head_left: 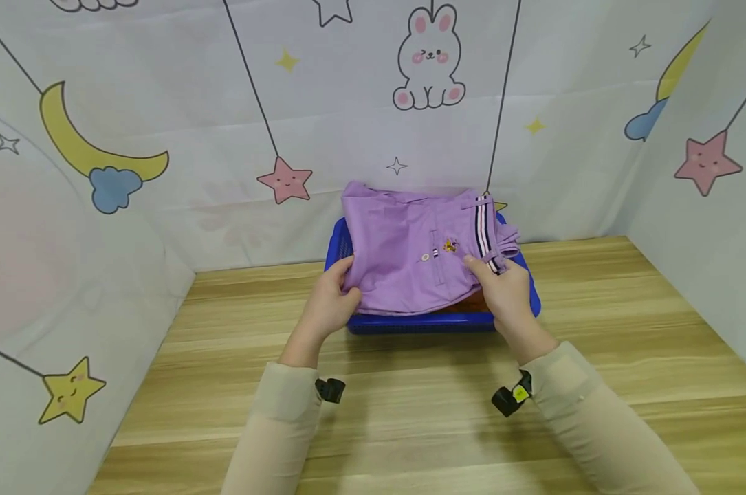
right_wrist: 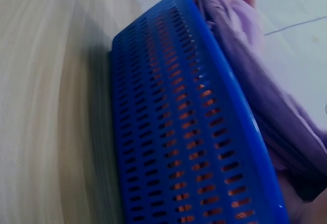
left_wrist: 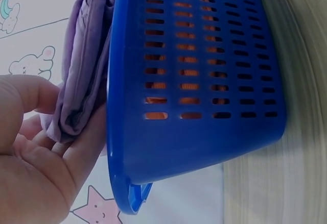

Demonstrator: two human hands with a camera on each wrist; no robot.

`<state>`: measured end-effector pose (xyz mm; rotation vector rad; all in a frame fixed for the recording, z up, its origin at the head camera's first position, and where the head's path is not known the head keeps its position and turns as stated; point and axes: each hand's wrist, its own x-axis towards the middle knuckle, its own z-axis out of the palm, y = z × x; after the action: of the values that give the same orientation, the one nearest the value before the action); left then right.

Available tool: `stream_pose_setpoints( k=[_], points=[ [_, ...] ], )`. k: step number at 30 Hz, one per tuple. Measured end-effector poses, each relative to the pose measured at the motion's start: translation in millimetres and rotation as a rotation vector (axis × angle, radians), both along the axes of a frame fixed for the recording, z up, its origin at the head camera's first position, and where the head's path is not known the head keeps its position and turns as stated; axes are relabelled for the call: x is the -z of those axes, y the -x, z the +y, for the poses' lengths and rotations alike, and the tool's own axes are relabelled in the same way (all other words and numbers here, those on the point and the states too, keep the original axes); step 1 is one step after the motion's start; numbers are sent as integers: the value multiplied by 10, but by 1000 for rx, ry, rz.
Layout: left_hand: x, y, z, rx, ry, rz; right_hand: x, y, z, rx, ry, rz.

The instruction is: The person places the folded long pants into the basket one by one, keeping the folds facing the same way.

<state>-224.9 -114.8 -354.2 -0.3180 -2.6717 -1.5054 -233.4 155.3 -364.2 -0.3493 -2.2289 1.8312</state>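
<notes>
Folded purple pants (head_left: 397,247) lie across the top of a blue plastic basket (head_left: 428,323), with a striped waistband, belt loops and a small embroidered figure uppermost. My left hand (head_left: 331,302) pinches their left folded edge, thumb above and fingers beneath, as the left wrist view shows beside the basket rim (left_wrist: 116,81). At the waistband end, my right hand (head_left: 507,292) grips the pants with its thumb on top; its fingers are hidden under the cloth. In the right wrist view only a bit of that hand appears, low at the right corner.
Something orange (head_left: 472,302) is inside the basket, showing through its slots too. The basket stands on a wood-grain table (head_left: 410,426) near the back. A white cloth backdrop (head_left: 212,172) with cartoon prints rises behind and at both sides.
</notes>
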Motion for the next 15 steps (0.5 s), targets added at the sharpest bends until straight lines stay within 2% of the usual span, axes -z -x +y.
stream_pose_setpoints(
  k=[5, 10, 15],
  points=[
    [2, 2, -1, -61, -19, -17, -54, -24, 106, -56, 43, -68],
    [12, 1, -2, -143, -11, -27, -68, -27, 159, -100, 176, -74],
    [22, -2, 6, -211, -16, -24, -59, -4, 210, -108, 225, -53]
  ],
)
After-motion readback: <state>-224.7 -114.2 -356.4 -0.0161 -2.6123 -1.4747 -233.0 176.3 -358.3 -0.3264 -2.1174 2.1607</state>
